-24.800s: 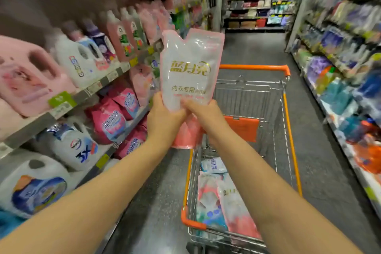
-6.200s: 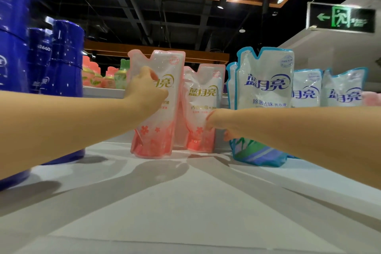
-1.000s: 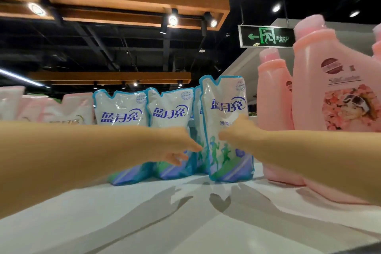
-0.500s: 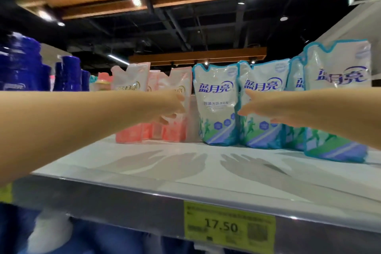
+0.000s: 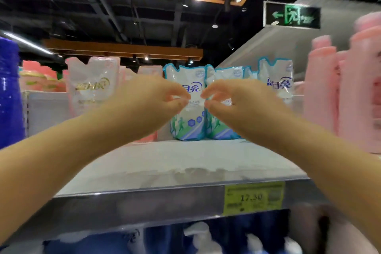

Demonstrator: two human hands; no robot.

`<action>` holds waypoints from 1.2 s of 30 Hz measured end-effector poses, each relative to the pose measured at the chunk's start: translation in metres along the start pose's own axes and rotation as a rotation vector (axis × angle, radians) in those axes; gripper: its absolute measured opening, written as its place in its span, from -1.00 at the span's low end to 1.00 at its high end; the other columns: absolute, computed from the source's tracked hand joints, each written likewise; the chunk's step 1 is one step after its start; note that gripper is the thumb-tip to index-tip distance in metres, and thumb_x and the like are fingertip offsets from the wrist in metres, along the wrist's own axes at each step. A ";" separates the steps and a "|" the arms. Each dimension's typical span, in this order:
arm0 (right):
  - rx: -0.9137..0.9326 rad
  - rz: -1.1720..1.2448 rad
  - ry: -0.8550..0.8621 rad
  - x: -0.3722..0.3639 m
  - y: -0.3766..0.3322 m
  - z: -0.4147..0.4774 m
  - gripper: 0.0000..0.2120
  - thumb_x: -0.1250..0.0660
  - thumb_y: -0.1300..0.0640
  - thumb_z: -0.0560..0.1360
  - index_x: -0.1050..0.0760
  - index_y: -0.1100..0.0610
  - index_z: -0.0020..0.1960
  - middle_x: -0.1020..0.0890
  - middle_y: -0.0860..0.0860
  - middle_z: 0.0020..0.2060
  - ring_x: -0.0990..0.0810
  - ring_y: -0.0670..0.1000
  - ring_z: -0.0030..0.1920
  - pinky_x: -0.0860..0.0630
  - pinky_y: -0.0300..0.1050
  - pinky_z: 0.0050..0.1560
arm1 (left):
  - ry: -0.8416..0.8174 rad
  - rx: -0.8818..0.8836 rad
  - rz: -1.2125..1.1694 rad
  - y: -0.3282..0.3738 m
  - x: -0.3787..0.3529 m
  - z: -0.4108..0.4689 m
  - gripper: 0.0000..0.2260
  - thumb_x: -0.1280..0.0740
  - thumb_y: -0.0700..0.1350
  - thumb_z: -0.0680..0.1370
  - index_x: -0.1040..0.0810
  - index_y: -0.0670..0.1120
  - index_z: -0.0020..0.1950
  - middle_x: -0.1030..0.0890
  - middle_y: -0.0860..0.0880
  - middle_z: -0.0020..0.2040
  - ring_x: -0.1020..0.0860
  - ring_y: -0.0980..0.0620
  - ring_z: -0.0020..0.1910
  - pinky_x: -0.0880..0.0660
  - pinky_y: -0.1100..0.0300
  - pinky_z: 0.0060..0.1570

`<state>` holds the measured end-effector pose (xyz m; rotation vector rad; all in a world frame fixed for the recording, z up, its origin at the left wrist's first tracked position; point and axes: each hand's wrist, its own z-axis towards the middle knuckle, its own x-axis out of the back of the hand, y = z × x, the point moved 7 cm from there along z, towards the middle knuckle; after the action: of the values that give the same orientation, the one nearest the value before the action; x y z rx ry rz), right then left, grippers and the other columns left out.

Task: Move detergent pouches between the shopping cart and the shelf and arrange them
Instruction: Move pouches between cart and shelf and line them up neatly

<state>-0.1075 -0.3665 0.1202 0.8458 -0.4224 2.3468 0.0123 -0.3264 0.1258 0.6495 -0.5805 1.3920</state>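
Observation:
Several blue-and-white detergent pouches stand upright in a row at the back of the white shelf [image 5: 165,163]: one [image 5: 186,123] in the middle, one [image 5: 216,132] beside it, one [image 5: 277,84] further right. Pink-and-white pouches [image 5: 92,86] stand to their left. My left hand [image 5: 156,99] and my right hand [image 5: 233,101] hover side by side in front of the two middle blue pouches. Their fingers are loosely curled, fingertips almost meeting, and they hold nothing. The shopping cart is out of view.
Tall pink bottles [image 5: 350,93] crowd the shelf's right end, and a dark blue bottle [image 5: 8,93] stands at the left. A yellow price tag [image 5: 254,198] sits on the shelf's front edge. Blurred bottles [image 5: 195,237] fill the shelf below.
Both hands have drawn together in front of the middle blue pouches, and their fingers went from straight to loosely curled. My view swung right, bringing the pink bottles in.

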 end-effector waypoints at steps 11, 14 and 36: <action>-0.313 0.296 0.347 0.084 0.001 -0.177 -0.86 -0.29 0.09 0.50 -0.60 -0.02 0.00 -0.59 -0.18 -0.26 -0.52 -0.19 -0.14 -0.40 -0.36 -0.11 | 0.332 -0.067 -0.331 0.095 0.007 -0.105 -0.74 -0.23 0.04 0.56 -0.58 0.01 0.17 -0.68 -0.04 -0.08 -0.58 -0.12 -0.05 -0.44 0.04 0.08; -0.436 0.241 0.453 0.123 0.014 -0.256 -0.86 -0.29 0.11 0.51 -0.60 0.00 0.00 -0.59 -0.18 -0.27 -0.53 -0.17 -0.12 -0.42 -0.27 -0.08 | 0.315 -0.085 -0.479 0.163 -0.002 -0.152 -0.74 -0.22 0.05 0.55 -0.58 0.02 0.15 -0.67 -0.04 -0.10 -0.59 -0.13 -0.04 -0.42 0.08 -0.05; -1.538 -0.423 0.491 0.333 0.165 -0.828 -0.78 -0.23 0.14 0.49 -0.58 0.06 0.08 -0.64 0.02 0.04 -0.55 0.09 0.09 -0.42 0.07 0.16 | -0.620 -0.387 -1.119 0.707 -0.194 -0.460 -0.89 -0.25 -0.11 0.55 -0.56 -0.07 -0.11 -0.42 0.02 -0.40 -0.39 0.04 -0.36 -0.08 0.20 -0.32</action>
<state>-0.8052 0.0428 -0.2927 -0.3545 -1.3462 1.1455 -0.7128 -0.0883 -0.2820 0.8846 -0.7628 0.0083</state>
